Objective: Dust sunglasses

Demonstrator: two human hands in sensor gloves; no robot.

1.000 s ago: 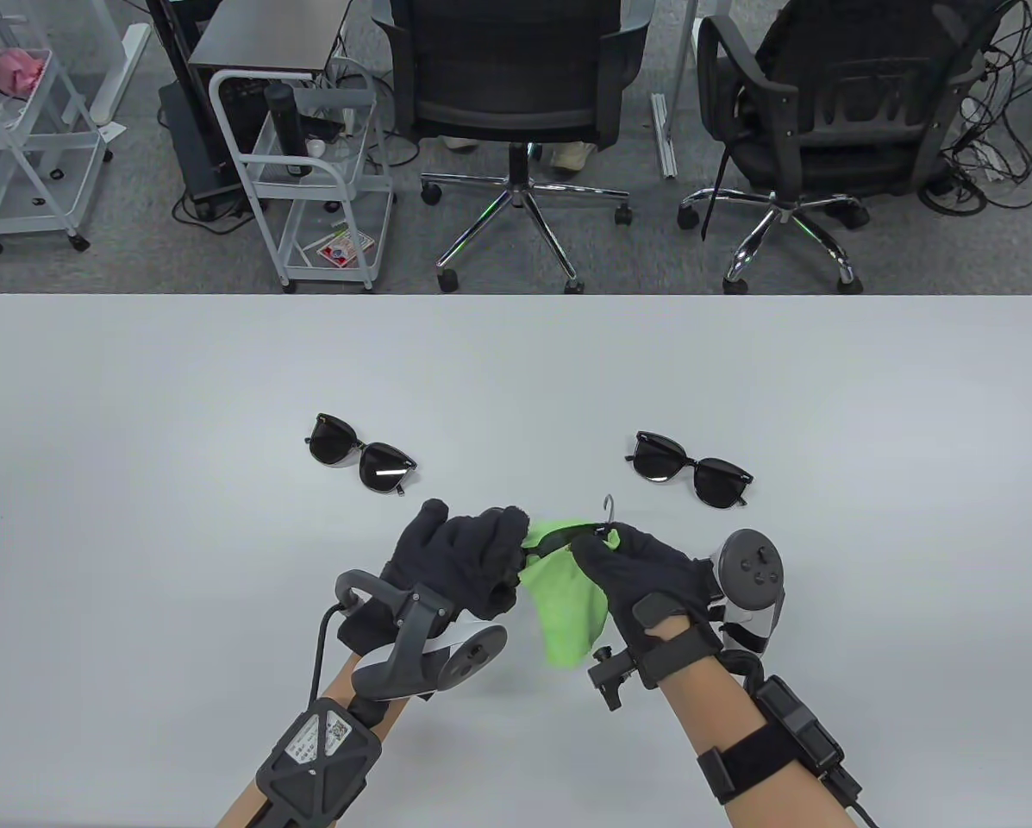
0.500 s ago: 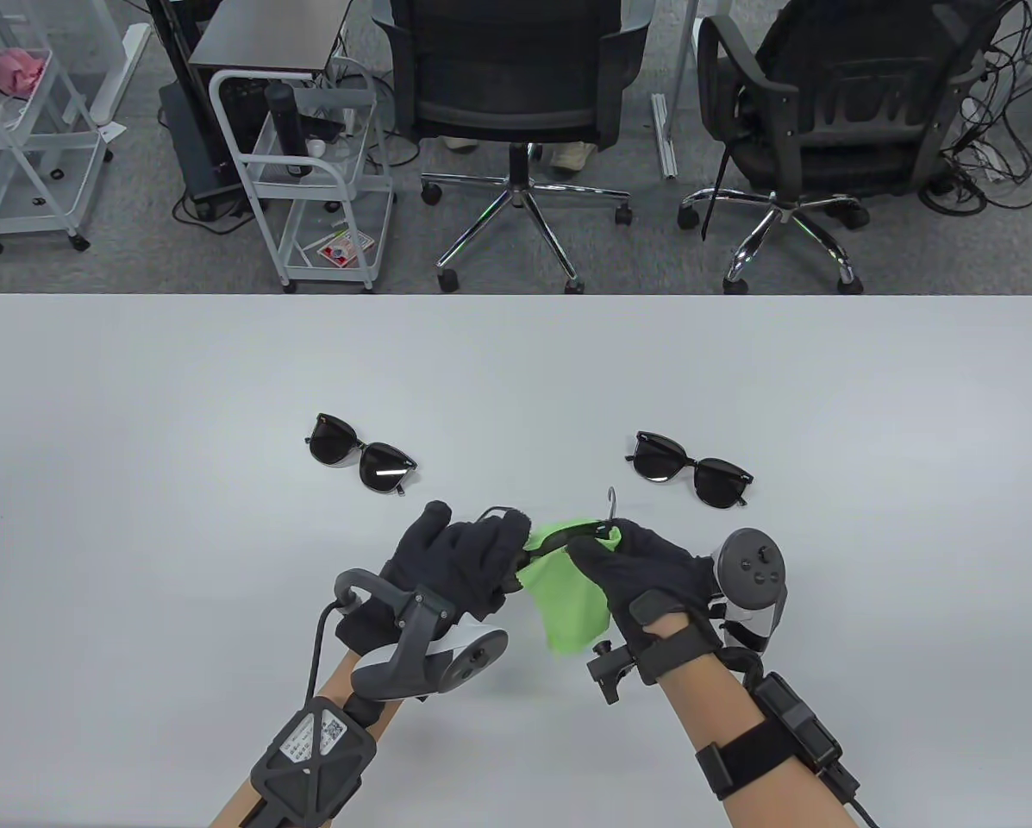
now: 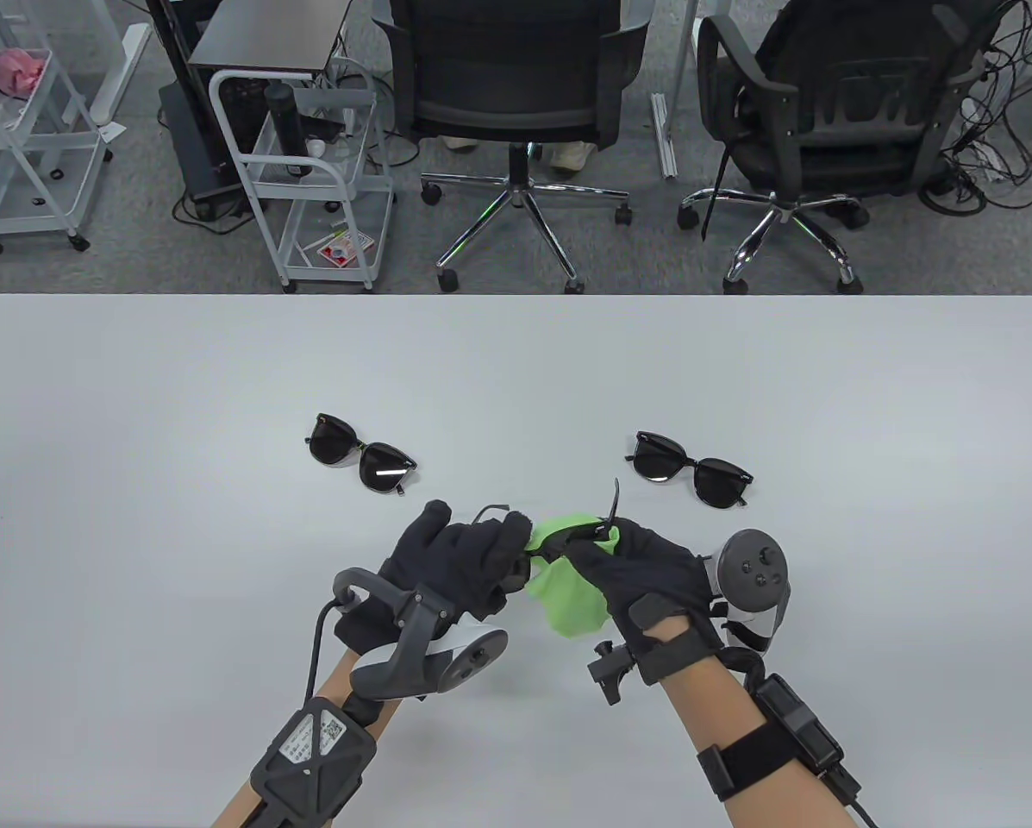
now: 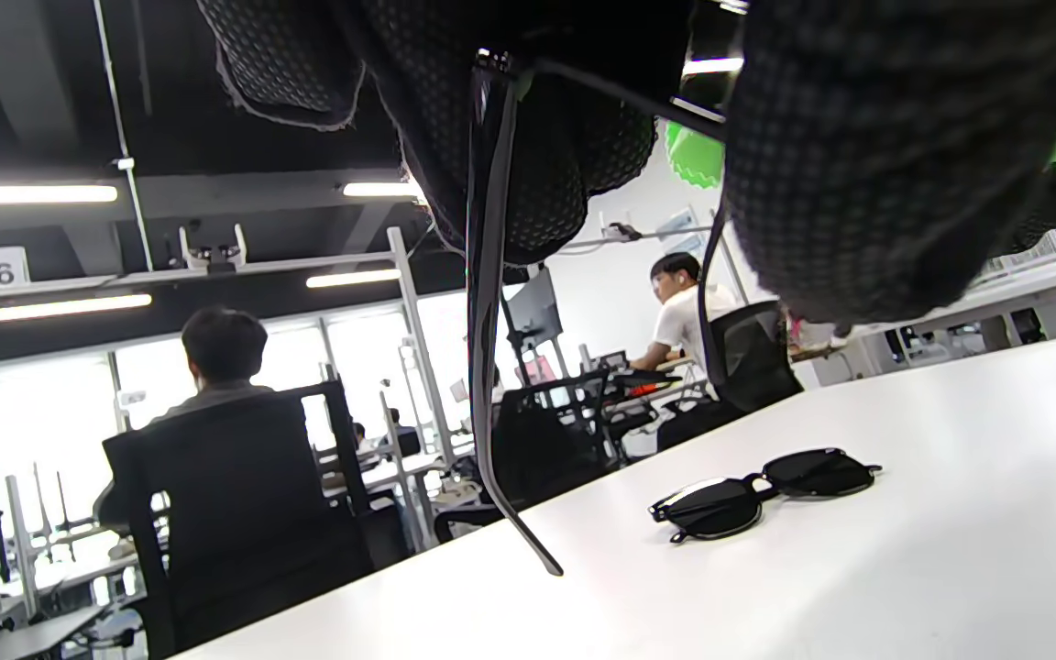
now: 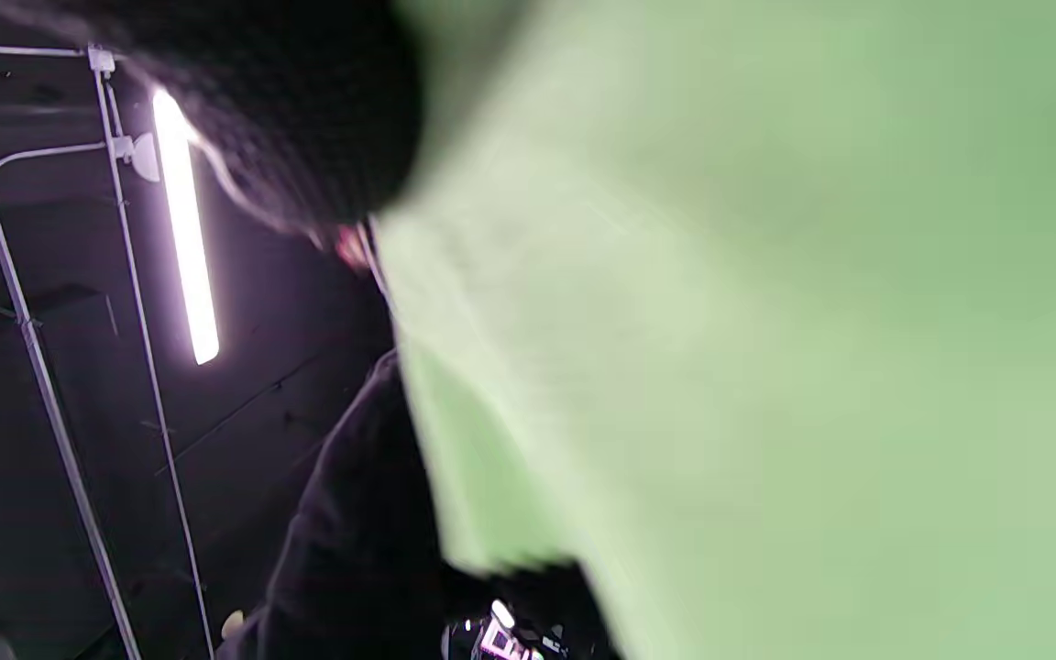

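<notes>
Over the counter (image 3: pixel 222 371) we're clamping the held sunglasses (image 3: pixel 543 542) in the left hand (image 3: pixel 459 561), long axis running rightward into the right hand (image 3: pixel 645 565) pinching the green cloth (image 3: pixel 567 595).

Your table view looks steeply down from above onto the tabletop (image 3: pixel 222 388), with the floor and chairs beyond its far edge. Your left wrist view sits low under the glove, looking level across the tabletop (image 4: pixel 950 550) at a pair of sunglasses (image 4: pixel 762 481), which the table view shares (image 3: pixel 360 463). Your right wrist view is pressed against green cloth (image 5: pixel 766 367), tilted toward the ceiling
</notes>
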